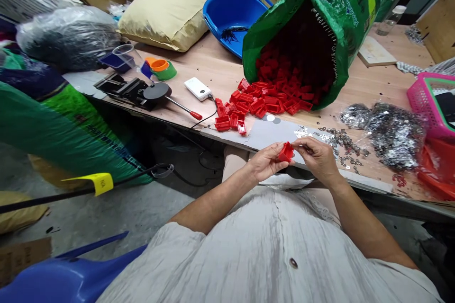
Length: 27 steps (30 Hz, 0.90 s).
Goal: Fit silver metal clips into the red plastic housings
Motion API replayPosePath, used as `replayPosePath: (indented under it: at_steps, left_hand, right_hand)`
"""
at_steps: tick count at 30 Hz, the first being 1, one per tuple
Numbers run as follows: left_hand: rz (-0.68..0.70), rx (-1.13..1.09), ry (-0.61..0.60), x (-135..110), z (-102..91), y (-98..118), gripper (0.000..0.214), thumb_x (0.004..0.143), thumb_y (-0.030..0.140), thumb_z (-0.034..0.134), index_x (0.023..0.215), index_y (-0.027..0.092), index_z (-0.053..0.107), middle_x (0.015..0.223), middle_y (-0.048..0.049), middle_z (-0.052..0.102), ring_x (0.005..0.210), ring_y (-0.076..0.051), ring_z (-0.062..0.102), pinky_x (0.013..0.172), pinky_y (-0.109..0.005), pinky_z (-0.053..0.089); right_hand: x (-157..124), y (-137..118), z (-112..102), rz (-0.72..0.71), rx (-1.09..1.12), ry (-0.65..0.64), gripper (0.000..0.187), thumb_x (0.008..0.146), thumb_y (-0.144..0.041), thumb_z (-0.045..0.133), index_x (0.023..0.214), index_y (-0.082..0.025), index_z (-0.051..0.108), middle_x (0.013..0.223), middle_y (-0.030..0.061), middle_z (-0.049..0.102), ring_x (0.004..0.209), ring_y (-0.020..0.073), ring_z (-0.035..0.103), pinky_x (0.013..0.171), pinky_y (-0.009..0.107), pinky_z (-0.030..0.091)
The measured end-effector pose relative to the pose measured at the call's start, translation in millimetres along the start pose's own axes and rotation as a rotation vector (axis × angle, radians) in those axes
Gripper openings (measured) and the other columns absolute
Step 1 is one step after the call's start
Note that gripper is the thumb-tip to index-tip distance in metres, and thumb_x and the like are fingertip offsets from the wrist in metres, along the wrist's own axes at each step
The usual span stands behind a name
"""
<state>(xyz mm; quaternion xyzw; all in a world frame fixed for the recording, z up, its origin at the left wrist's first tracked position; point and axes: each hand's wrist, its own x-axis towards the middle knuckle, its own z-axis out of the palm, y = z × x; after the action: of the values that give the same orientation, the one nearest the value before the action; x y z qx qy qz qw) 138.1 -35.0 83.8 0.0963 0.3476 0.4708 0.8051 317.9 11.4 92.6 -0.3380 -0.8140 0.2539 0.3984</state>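
Part [286,152] between hands [267,163] [317,159], right contact unclear.

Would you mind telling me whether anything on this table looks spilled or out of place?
The green sack lies on its side, red parts spread from its mouth onto the table, and small metal pieces lie scattered beside a clear bag. Both look spilled, perhaps deliberately.

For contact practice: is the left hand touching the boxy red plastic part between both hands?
Touching: head view shows the left hand gripping the red part.
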Motion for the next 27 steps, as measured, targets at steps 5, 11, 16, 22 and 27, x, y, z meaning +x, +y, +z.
replayPosePath:
  at_steps: [5, 11, 16, 22, 27]
  left_hand:
    - [-0.011, 0.018, -0.007, -0.2, -0.6, -1.3, 0.013, 0.093, 0.025, 0.059, 0.098, 0.012, 0.060, 0.076, -0.0026, 0.065, 0.059, -0.011, 0.069, 0.052, -0.016, 0.056]
    - [-0.018, 0.028, -0.034, 2.7, -3.6, -5.0, 0.014, 0.091, 0.025, 0.063, 0.096, 0.012, 0.061, 0.077, -0.0021, 0.065, 0.054, -0.009, 0.066, 0.049, -0.014, 0.054]
    - [-0.014, 0.036, -0.074, 2.8, -6.8, -9.9, 0.016, 0.088, 0.027, 0.066, 0.092, 0.013, 0.060, 0.079, -0.0019, 0.064, 0.056, -0.009, 0.066, 0.047, -0.013, 0.051]
    - [0.056, 0.044, -0.085, 1.1, -9.8, -13.7, 0.028, 0.082, 0.031, 0.073, 0.100, 0.018, 0.056, 0.084, -0.0004, 0.063, 0.057, -0.007, 0.064, 0.048, -0.014, 0.052]
    - [0.068, 0.061, -0.090, -0.4, -7.4, -16.1, 0.031, 0.080, 0.032, 0.076, 0.098, 0.018, 0.055, 0.084, -0.0004, 0.062, 0.059, -0.008, 0.062, 0.053, -0.018, 0.055]
  right_hand:
    - [-1.5, 3.8, -1.4, -0.096, -0.019, -0.058, 0.014, 0.094, -0.019, 0.057, 0.097, -0.024, 0.070, 0.091, 0.0047, 0.073, 0.085, 0.0195, 0.067, 0.076, 0.034, 0.055]
    - [-3.1, 3.5, -1.6, -0.129, -0.011, -0.071, 0.012, 0.093, -0.020, 0.059, 0.096, -0.023, 0.070, 0.087, 0.0050, 0.071, 0.080, 0.0186, 0.066, 0.072, 0.033, 0.054]
    - [-4.9, -0.3, -3.8, -0.055, 0.047, -0.125, 0.013, 0.094, -0.022, 0.058, 0.094, -0.023, 0.071, 0.086, 0.0049, 0.069, 0.080, 0.0185, 0.064, 0.072, 0.032, 0.052]
    - [-7.1, 2.0, -17.3, 0.254, 0.193, -0.267, 0.022, 0.096, -0.034, 0.054, 0.102, -0.024, 0.072, 0.093, 0.0047, 0.068, 0.080, 0.0172, 0.060, 0.072, 0.031, 0.047]
    - [-8.1, 6.4, -14.4, 0.473, 0.324, -0.225, 0.022, 0.088, -0.042, 0.064, 0.093, -0.021, 0.066, 0.083, 0.0017, 0.064, 0.066, 0.0134, 0.050, 0.060, 0.028, 0.040]
